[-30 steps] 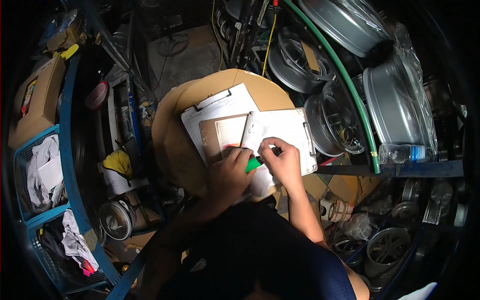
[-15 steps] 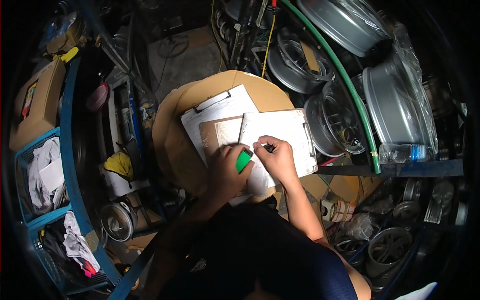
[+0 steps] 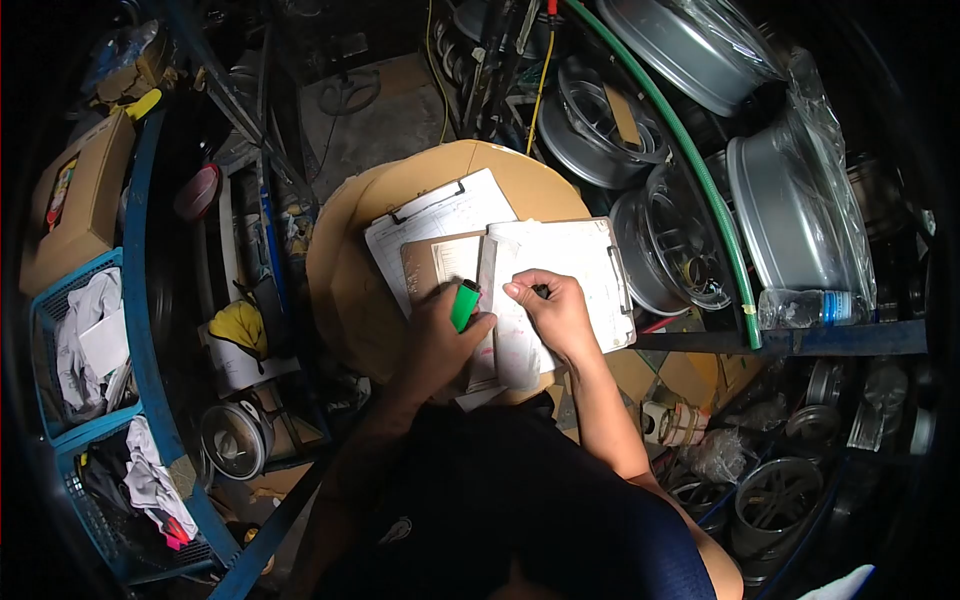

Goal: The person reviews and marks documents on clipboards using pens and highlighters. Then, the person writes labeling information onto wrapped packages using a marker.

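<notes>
My left hand is closed round a thick green marker with a dark end pointing up. Just to its right, my right hand pinches a small black object, mostly covered by the fingers. Beneath the hands lies a clipboard with white sheets, its metal clip toward the right. A curled page with faint pink marks hangs toward my body between the hands. Behind it, a second clipboard holding printed paper lies at an angle, partly covered by a brown board.
The papers rest on a round cardboard surface. Silver wheel rims and a green hose stand on the right, near a plastic bottle. At left, blue crates hold cloths beside a blue metal frame.
My left hand has drawn a little left, away from the right hand, and the green marker now stands more upright. More of the page between the hands shows. My right hand has barely moved.
</notes>
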Demonstrator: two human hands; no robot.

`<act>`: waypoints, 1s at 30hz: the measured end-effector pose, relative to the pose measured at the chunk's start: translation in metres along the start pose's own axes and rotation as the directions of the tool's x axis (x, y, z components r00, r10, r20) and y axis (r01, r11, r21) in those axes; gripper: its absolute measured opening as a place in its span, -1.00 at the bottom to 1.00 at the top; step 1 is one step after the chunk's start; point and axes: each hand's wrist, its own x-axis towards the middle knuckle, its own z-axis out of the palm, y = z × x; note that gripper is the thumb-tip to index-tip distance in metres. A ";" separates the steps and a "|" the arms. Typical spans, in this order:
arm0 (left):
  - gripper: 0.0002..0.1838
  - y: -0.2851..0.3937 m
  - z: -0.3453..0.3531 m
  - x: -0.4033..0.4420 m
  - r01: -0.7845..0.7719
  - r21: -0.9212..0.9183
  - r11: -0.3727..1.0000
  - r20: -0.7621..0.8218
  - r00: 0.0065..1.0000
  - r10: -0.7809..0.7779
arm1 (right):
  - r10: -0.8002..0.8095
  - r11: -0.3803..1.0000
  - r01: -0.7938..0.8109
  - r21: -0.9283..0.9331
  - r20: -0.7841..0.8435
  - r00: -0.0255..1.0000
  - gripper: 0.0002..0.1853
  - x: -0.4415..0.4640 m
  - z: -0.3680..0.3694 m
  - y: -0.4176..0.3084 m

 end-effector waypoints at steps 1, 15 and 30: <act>-0.61 -0.001 0.000 0.000 0.008 0.020 1.000 -0.008 1.000 -0.007 | 0.017 1.000 -0.017 0.014 0.009 1.000 -0.71 0.000 0.000 0.000; -0.44 0.009 -0.014 -0.014 0.056 0.151 0.987 -0.008 0.998 -0.056 | 0.113 0.984 -0.118 0.133 0.049 0.992 -0.78 -0.009 -0.005 -0.003; -0.46 0.002 0.014 -0.021 -0.164 0.197 0.967 -0.029 0.985 0.173 | 0.150 0.955 -0.165 0.245 0.080 0.985 -0.79 -0.013 -0.009 0.000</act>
